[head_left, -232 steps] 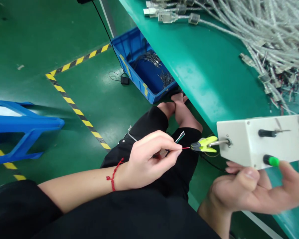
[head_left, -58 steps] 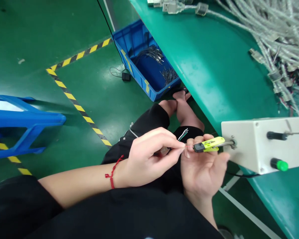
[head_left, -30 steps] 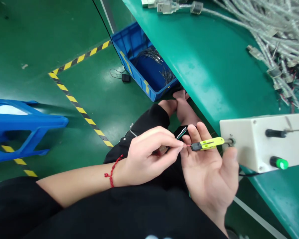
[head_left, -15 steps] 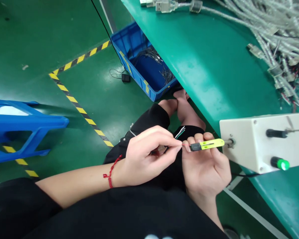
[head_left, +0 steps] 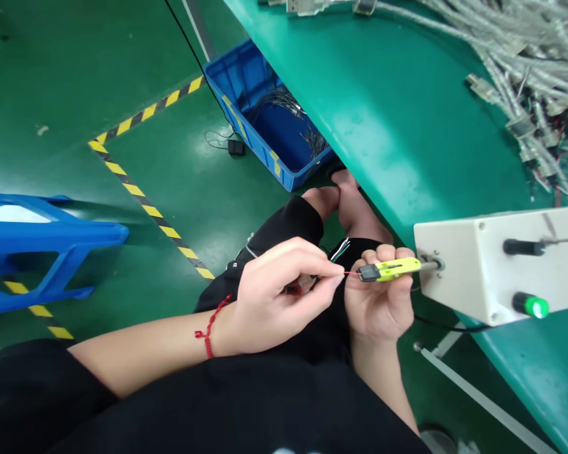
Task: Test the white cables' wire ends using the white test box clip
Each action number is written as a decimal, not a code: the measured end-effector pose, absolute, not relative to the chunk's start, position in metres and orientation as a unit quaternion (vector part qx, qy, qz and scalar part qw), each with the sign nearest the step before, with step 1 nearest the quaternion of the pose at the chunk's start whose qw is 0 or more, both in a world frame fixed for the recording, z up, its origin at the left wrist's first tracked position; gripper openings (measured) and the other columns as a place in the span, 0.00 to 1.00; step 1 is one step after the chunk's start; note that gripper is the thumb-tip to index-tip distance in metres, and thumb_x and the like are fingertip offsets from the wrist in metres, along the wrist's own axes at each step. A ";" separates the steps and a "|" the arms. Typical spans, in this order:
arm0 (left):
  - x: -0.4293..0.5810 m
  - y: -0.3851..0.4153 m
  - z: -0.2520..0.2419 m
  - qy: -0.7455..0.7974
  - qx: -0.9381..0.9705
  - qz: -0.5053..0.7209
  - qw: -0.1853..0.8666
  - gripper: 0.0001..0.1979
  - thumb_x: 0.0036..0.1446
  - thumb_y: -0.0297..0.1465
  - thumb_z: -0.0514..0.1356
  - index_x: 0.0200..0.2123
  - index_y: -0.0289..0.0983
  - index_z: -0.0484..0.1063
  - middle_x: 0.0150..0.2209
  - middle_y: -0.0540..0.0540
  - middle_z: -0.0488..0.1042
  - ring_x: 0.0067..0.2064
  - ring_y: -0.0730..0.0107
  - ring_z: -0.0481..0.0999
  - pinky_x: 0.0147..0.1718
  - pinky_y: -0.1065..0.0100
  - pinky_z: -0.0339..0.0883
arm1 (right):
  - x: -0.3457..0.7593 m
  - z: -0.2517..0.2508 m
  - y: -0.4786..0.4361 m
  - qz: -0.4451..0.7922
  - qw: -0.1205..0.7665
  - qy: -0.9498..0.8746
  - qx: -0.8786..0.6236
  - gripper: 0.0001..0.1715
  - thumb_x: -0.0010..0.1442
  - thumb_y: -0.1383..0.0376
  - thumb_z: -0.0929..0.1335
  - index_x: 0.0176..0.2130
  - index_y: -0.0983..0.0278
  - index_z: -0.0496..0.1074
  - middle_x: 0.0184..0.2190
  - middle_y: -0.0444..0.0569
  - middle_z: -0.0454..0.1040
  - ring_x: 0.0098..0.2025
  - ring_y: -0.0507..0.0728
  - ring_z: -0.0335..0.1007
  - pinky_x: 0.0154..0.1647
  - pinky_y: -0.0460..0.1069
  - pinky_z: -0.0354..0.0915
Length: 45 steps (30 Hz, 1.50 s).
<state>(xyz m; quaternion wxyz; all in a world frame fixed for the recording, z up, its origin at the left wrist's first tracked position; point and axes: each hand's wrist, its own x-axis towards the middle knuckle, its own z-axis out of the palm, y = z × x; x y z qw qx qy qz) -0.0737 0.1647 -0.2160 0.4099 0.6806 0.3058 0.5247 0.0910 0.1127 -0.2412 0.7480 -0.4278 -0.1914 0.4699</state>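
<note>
Head view: left hand (head_left: 274, 293) pinches thin red wire (head_left: 351, 273) reaching black-tipped yellow-green snips (head_left: 388, 271), held by the right hand's (head_left: 376, 309) curled fingers.

Switch box (head_left: 478, 271) on the workbench (head_left: 360, 82), USB cables (head_left: 515, 57) behind, crate (head_left: 231, 82) below.
</note>
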 end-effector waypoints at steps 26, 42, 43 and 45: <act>-0.064 0.166 -0.212 0.304 0.688 0.521 0.405 0.07 0.61 0.19 0.69 0.42 0.32 0.81 0.35 0.45 0.80 0.28 0.77 0.74 0.26 0.75 0.70 | 0.092 -0.244 0.132 0.478 0.747 -0.222 -0.405 0.25 0.49 0.43 0.83 0.33 0.54 0.75 0.27 0.38 0.51 0.24 0.51 0.43 0.20 0.47 0.51; -0.063 0.164 -0.211 0.308 0.690 0.514 0.406 0.07 0.62 0.19 0.69 0.42 0.33 0.81 0.35 0.45 0.80 0.30 0.76 0.76 0.28 0.75 0.72 | 0.093 -0.248 0.130 0.477 0.742 -0.224 -0.415 0.27 0.46 0.40 0.82 0.36 0.52 0.77 0.28 0.38 0.51 0.24 0.51 0.38 0.20 0.48 0.47; -0.064 0.165 -0.211 0.306 0.690 0.514 0.407 0.07 0.62 0.19 0.69 0.42 0.33 0.81 0.35 0.45 0.80 0.29 0.76 0.75 0.28 0.75 0.72 | 0.093 -0.247 0.130 0.477 0.744 -0.223 -0.411 0.27 0.46 0.41 0.82 0.36 0.52 0.78 0.27 0.38 0.51 0.24 0.51 0.38 0.20 0.48 0.47; -0.064 0.165 -0.211 0.303 0.688 0.517 0.410 0.07 0.62 0.19 0.69 0.42 0.33 0.81 0.35 0.45 0.80 0.29 0.76 0.75 0.27 0.75 0.71 | 0.092 -0.247 0.130 0.478 0.747 -0.222 -0.405 0.26 0.47 0.41 0.83 0.36 0.52 0.78 0.28 0.38 0.51 0.24 0.51 0.38 0.20 0.48 0.47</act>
